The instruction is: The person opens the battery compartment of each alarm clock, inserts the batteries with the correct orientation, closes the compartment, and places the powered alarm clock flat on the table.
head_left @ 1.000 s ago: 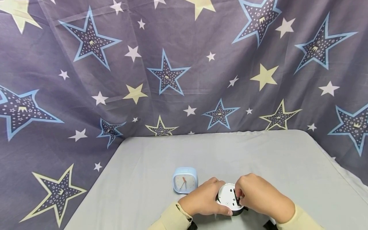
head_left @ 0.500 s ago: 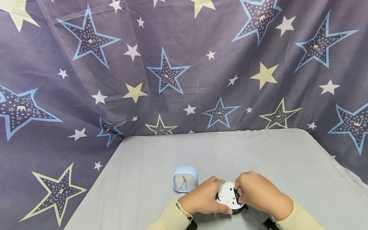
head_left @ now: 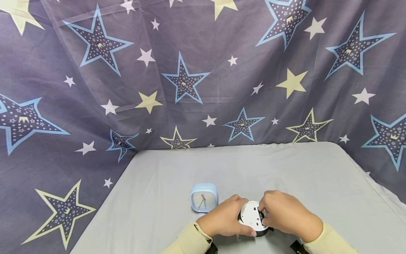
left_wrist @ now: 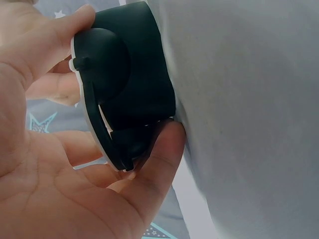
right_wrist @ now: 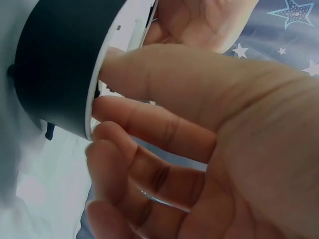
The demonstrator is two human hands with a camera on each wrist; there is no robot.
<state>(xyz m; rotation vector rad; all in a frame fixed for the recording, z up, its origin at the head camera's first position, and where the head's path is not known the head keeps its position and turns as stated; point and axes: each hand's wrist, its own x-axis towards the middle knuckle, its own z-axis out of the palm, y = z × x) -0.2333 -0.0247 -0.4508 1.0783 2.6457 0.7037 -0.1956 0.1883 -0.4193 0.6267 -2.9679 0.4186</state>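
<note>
Round, black-walled device with a flat white back [head_left: 248, 216], held at the lower right of centre

A grey-purple fabric backdrop [head_left: 219, 35] printed with blue, yellow and white stars fills the upper part of the head view and runs down its left side. Below it, a pale grey cloth-covered surface [head_left: 177, 173] spreads across the lower middle. Pale yellow sleeves [head_left: 187, 240] enter from the bottom edge. The right hand [head_left: 283, 213], lower right of centre, bends over the device, thumb and index finger close together at its white back; whether they pinch anything, I cannot tell. The left hand [head_left: 223, 217], to the left in the frame, grips the device by its side. A pale blue, rounded-square clock [head_left: 204, 203] stands upright at lower centre, near the left hand. The white back has a dark, rectangular recess [head_left: 261, 215], partly hidden by the right fingers
</note>
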